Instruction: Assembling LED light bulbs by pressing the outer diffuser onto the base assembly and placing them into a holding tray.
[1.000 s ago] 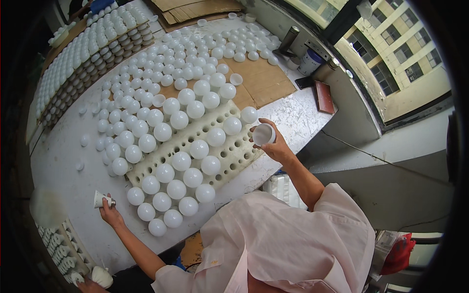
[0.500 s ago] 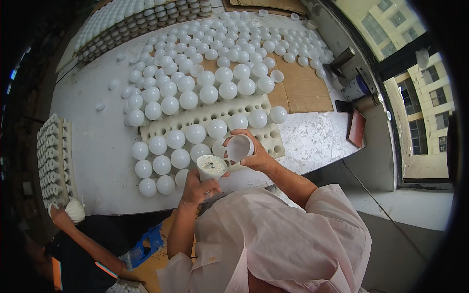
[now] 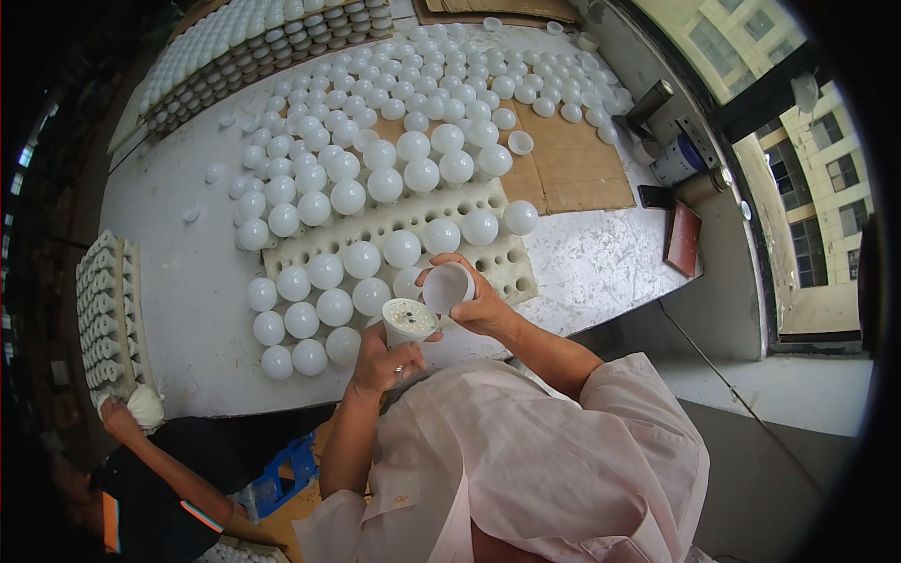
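Note:
My left hand (image 3: 375, 366) is closed around an LED bulb base (image 3: 410, 322), its round face with small yellowish chips turned up. A ring shows on one finger. My right hand (image 3: 490, 308) grips a white dome bulb cover (image 3: 449, 289), its hollow mouth tilted toward the base. The cover's rim is very close to the base's edge; whether they touch I cannot tell. Just beyond my hands, rows of white bulbs (image 3: 362, 258) stand dome up in pale trays (image 3: 518, 274) with round holes. Several holes at the right are bare.
Many loose domes (image 3: 441, 70) cover the table's far half, partly on cardboard (image 3: 582, 174). Stacked trays of bulbs (image 3: 253, 47) stand at far left. A red booklet (image 3: 684, 242), a phone and containers lie at right. At lower left, a co-worker's hand (image 3: 120, 420) touches stacked trays.
The cover in my right hand has moved slightly left, nearer to the bulb base. The whole view has shifted a little; both hands keep their hold.

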Motion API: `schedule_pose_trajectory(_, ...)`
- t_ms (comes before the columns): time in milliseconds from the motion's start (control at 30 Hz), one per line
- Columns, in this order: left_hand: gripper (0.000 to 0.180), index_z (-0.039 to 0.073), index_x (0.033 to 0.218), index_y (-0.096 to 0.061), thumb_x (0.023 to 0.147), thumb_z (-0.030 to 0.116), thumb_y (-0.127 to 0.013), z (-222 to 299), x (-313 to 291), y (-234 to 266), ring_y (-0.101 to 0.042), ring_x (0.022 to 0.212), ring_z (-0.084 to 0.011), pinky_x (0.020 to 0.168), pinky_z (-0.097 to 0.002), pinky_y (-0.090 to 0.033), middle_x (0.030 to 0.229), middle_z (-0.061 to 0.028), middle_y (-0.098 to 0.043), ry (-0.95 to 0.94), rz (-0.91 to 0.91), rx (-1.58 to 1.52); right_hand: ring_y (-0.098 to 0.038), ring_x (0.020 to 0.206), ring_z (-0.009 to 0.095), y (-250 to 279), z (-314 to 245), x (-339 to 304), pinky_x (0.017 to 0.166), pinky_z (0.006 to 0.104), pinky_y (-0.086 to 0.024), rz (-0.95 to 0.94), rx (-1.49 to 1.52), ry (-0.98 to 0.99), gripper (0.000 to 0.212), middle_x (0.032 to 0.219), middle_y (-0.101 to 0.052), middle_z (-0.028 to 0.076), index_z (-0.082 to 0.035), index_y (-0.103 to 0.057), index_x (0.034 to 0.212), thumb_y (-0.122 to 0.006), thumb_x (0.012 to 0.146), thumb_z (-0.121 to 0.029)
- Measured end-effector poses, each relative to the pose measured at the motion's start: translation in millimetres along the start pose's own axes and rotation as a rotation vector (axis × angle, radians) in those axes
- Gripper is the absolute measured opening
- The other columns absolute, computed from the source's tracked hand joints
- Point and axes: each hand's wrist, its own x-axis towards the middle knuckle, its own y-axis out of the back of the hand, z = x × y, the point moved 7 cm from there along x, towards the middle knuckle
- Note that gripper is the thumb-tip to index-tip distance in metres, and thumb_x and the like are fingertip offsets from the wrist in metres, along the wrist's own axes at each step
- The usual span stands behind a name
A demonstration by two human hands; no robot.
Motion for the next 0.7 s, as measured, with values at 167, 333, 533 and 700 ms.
schedule_pose_trajectory(167,0.048,-0.009,0.116,-0.049,0.077,0.014,-0.067,10,-5,-3,-0.062,0.058,-0.0133,0.039,-0.0193,-0.040,0.097,-0.0236,-0.065,0.056,0.011,-0.011,-0.055,0.108,0.024,0,-4,-1,0.092,0.0375,-0.045,-0.013,-0.119,-0.001,0.077,0.121,-0.052,0.010,-0.013,-0.039,0.130,-0.082,0.066,-0.017)
schedule_pose_trajectory(333,0.034,-0.007,0.103,-0.059,0.076,0.011,-0.069,19,-12,5,-0.057,0.051,-0.0094,0.038,-0.0188,-0.039,0.086,-0.0154,-0.067,0.199,0.019,0.182,-0.053,0.113,0.024,-39,-25,-4,0.095,0.0388,-0.043,-0.220,-1.016,0.001,0.077,0.119,-0.054,0.007,-0.010,-0.043,0.128,-0.081,0.061,-0.015)
schedule_pose_trajectory(533,0.032,-0.005,0.093,-0.063,0.074,0.018,-0.074,16,-20,12,-0.055,0.049,-0.0081,0.039,-0.0195,-0.039,0.077,-0.0084,-0.066,0.291,0.029,0.365,-0.054,0.108,0.033,-54,-11,-3,0.091,0.0411,-0.045,-0.405,-1.326,-0.076,0.083,0.116,-0.054,0.016,-0.007,-0.039,0.132,-0.083,0.063,-0.023)
schedule_pose_trajectory(700,0.030,-0.005,0.089,-0.065,0.074,0.018,-0.075,11,-26,17,-0.056,0.049,-0.0086,0.041,-0.0209,-0.042,0.073,-0.0074,-0.064,0.306,0.028,0.411,-0.055,0.105,0.035,-65,1,-5,0.087,0.0426,-0.046,-0.488,-1.342,-0.060,0.084,0.110,-0.054,0.016,-0.006,-0.038,0.133,-0.082,0.064,-0.025)
